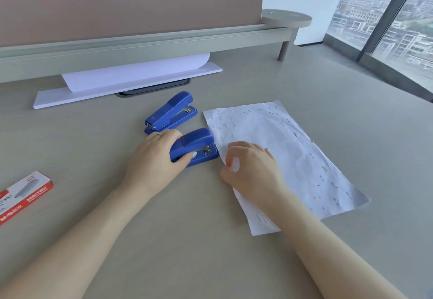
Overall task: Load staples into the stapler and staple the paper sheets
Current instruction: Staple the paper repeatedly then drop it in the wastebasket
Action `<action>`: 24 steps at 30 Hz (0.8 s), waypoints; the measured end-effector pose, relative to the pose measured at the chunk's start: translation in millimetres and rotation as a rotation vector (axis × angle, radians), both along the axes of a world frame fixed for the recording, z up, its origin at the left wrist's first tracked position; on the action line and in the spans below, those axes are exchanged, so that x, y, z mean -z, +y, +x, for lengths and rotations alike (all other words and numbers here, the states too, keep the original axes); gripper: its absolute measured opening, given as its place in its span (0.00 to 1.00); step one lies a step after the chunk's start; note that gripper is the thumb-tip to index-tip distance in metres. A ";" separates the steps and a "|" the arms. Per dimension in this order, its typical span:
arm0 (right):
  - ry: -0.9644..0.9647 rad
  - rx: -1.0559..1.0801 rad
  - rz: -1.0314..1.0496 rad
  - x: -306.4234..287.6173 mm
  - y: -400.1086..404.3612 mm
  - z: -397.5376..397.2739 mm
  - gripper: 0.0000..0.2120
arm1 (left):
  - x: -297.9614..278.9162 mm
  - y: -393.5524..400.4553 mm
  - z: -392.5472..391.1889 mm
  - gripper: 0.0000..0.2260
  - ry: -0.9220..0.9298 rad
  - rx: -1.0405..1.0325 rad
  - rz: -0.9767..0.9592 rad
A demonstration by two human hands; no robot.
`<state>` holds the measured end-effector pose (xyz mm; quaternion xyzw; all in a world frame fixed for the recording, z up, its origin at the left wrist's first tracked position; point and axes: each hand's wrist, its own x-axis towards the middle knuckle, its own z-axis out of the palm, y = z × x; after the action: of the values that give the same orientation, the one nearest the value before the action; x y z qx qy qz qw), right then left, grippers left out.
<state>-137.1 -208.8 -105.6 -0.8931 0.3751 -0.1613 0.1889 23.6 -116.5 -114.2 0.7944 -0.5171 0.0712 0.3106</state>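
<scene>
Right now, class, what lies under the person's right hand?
The right hand rests on the crumpled white stapled paper sheets, pinching their left edge. The paper beneath the palm is covered.

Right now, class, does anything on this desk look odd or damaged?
Yes. The crumpled white paper sheets under the right hand are peppered all over with staples, not just at one corner. One blue stapler sits unused behind the stapler in the left hand.
</scene>
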 end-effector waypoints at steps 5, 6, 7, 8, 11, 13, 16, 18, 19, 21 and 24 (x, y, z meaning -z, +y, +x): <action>-0.177 -0.021 0.068 -7.5 7.9 -3.9 0.10 | 0.7 2.8 -2.0 0.15 0.083 0.026 -0.027; -0.178 -0.028 0.071 -8.3 9.3 -3.7 0.07 | 1.2 2.9 -2.1 0.17 0.102 0.028 -0.034; -0.171 -0.034 0.068 -8.5 10.0 -3.0 0.06 | 1.7 2.9 -2.1 0.19 0.126 0.035 -0.046; -0.159 -0.040 0.068 -8.4 10.3 -1.9 0.05 | 2.0 2.6 -2.0 0.20 0.162 0.042 -0.068; -0.112 -0.051 0.078 -8.0 11.0 0.5 0.04 | -2.7 0.9 -2.1 0.19 0.247 0.031 -0.172; -0.119 -0.034 0.069 -7.5 11.0 1.9 0.04 | -13.2 -2.9 -0.9 0.17 0.185 -0.026 -0.225; -0.135 -0.017 0.041 -7.9 13.0 6.7 0.06 | -33.7 -15.7 3.3 0.10 0.127 -0.103 -0.244; -0.086 -0.009 0.003 -8.4 15.3 8.0 0.06 | -40.7 -27.4 4.2 0.09 0.125 -0.121 -0.189; -0.053 -0.001 -0.027 -8.5 16.4 7.3 0.05 | -40.5 -33.2 3.0 0.09 0.127 -0.127 -0.135; -0.001 0.022 -0.072 -9.3 17.1 3.9 0.04 | -34.4 -43.9 -2.2 0.11 0.160 -0.143 0.047; 0.010 0.056 -0.083 -11.3 15.9 -0.6 0.04 | -28.8 -53.1 -14.5 0.18 0.240 -0.115 0.277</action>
<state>-137.7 -193.0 -94.2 -0.8901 0.3940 -0.1773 0.1450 9.1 -169.6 -85.5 0.8606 -0.4350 -0.0780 0.2531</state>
